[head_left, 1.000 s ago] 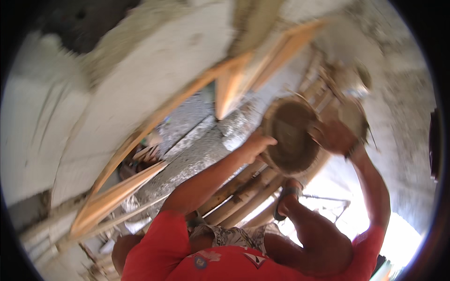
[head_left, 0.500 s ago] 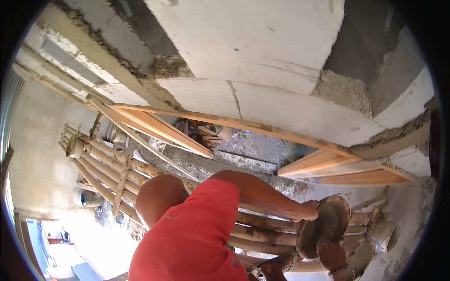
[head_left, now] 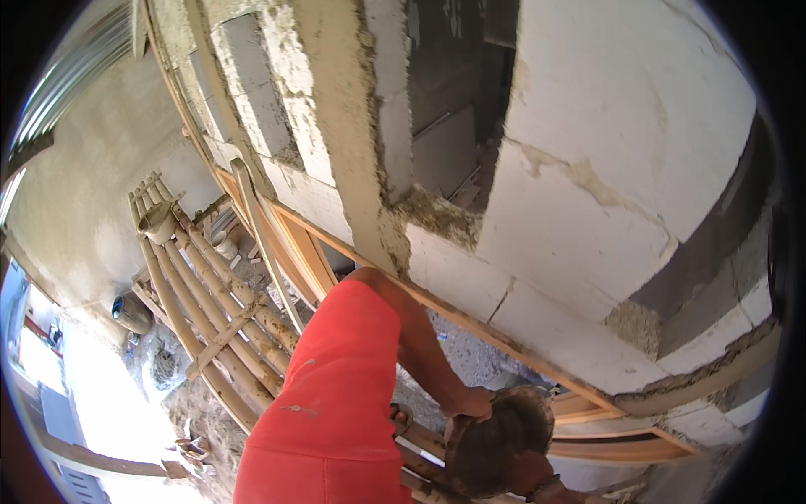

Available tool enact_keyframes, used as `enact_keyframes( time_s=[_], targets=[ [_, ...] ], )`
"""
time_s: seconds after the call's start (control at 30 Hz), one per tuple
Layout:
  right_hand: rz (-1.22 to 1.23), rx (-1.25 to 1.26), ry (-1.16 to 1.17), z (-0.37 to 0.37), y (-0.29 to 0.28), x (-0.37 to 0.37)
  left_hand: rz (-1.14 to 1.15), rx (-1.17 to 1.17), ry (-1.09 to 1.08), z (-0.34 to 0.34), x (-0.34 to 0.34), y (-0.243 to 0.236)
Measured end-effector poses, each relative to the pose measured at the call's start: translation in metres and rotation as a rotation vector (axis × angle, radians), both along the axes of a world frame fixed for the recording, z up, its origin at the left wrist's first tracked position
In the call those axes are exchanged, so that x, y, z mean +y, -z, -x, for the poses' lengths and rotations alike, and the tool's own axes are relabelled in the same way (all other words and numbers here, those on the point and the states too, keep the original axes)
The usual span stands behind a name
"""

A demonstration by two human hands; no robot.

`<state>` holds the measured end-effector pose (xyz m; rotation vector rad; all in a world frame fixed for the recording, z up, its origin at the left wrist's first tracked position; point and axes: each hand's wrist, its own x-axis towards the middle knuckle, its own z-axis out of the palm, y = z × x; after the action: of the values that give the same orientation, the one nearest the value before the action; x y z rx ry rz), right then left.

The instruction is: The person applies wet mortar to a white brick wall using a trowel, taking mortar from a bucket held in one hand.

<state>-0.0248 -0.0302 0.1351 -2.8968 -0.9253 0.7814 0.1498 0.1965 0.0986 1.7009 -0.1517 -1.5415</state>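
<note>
A round, mortar-stained bucket [head_left: 501,438] tilts above the pole platform [head_left: 418,439], its dark inside facing me. My left hand [head_left: 472,403] is closed over the bucket's near left rim, the bent arm coming out of a red sleeve [head_left: 327,378]. At the lower right of the bucket's mouth is my right hand [head_left: 529,472], with a dark bracelet at the wrist. Shadow hides its fingers, so I cannot make out whether they hold anything. What lies in the bucket is too dark to tell.
A wall of pale blocks [head_left: 579,227] with openings rises ahead, over an orange-brown wooden frame [head_left: 504,349]. A leaning wooden strip [head_left: 264,244] crosses the platform's far side. At the platform's far left end stands another bucket [head_left: 157,223]; a dark container [head_left: 132,312] lies below.
My view has swung so that the wall fills more of the right side. The bucket and both hands appear further left and lower. My left hand keeps its hold on the rim.
</note>
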Motion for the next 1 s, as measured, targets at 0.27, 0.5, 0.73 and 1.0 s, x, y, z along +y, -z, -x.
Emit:
enact_keyframes(
  time_s=[0.27,0.5,0.73,1.0],
  targets=[
    [-0.099,-0.107,-0.104,-0.117,-0.096,0.104,-0.015,-0.202,-0.323,-0.023,0.144,0.003],
    [-0.036,-0.128,-0.200,-0.164,0.117,0.126,0.198,-0.421,-0.538,-0.011,0.194,0.069],
    [-0.098,0.206,-0.217,-0.153,0.048,0.183,0.237,-0.404,-0.664,-0.006,0.233,0.151],
    [-0.082,0.040,0.069,-0.179,-0.046,0.192,0.251,-0.166,-0.955,0.014,0.248,0.060]
  ],
)
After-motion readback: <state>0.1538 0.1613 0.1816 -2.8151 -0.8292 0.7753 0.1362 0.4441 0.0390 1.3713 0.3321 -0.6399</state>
